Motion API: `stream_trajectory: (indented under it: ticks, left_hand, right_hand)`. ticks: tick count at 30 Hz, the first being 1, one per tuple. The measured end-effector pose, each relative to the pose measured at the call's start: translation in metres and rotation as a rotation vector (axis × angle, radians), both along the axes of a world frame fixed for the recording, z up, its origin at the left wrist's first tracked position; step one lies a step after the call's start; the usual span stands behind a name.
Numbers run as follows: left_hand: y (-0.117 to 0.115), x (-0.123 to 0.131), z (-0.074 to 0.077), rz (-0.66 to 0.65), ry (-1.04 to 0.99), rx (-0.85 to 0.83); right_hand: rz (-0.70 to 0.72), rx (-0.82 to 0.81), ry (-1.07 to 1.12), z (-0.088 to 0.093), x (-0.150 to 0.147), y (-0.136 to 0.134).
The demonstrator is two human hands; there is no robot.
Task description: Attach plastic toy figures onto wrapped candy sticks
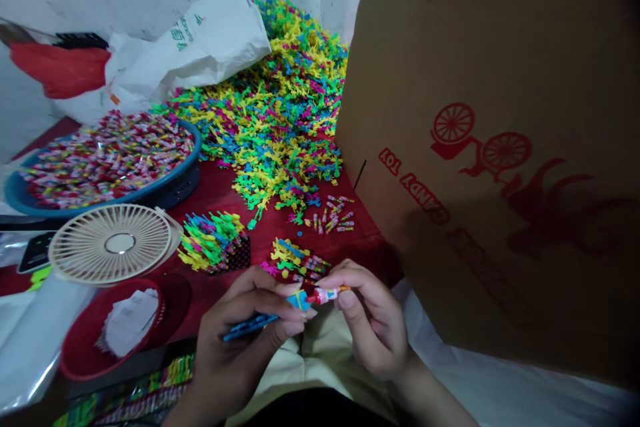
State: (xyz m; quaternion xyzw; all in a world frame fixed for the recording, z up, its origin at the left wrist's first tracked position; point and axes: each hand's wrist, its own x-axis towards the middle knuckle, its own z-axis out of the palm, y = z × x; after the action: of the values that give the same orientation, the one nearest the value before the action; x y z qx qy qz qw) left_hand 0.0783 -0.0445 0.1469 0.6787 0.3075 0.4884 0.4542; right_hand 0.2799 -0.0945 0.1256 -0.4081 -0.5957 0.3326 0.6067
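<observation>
Candy tube (327, 294) clenched in our right grip (370, 320)

Our left grip (240, 340) clenches a blue plastic toy strip (250, 324), its end touching the tube between both grips; a heap of colourful plastic toy pieces (280, 113) lies beyond them on the red table (220, 187).

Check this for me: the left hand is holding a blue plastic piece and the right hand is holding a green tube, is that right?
Not quite: the tube in the right hand is red and white with an orange end, not green, as the head view shows. The left hand is holding the blue plastic piece.
</observation>
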Motion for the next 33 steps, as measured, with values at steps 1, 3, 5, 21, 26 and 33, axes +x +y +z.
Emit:
stream_trajectory:
  ticks: [1, 3, 5, 21, 26, 33]
  left_hand:
    - [0.000, 0.001, 0.000, 0.004, -0.005, 0.008]
    - [0.000, 0.001, 0.000, 0.014, -0.016, 0.018]
    - [-0.001, 0.001, -0.001, 0.011, -0.023, 0.013]
    - [0.007, -0.001, 0.013, -0.081, 0.101, 0.034]
    - [0.025, 0.010, -0.015, -0.076, 0.141, -0.156]
    - [0.081, 0.060, -0.081, 0.389, 0.657, 0.018]
  right_hand:
    - [-0.011, 0.001, 0.000, 0.001, 0.000, 0.000]
    - [-0.029, -0.003, -0.001, 0.001, 0.000, 0.000]
    - [-0.026, -0.012, -0.004, 0.001, 0.000, 0.000]
    - [-0.033, 0.067, -0.290, 0.003, 0.010, 0.001]
    - [-0.096, -0.052, -0.358, -0.029, 0.029, 0.027]
    - [-0.365, -0.278, -0.557, -0.135, 0.021, 0.084]
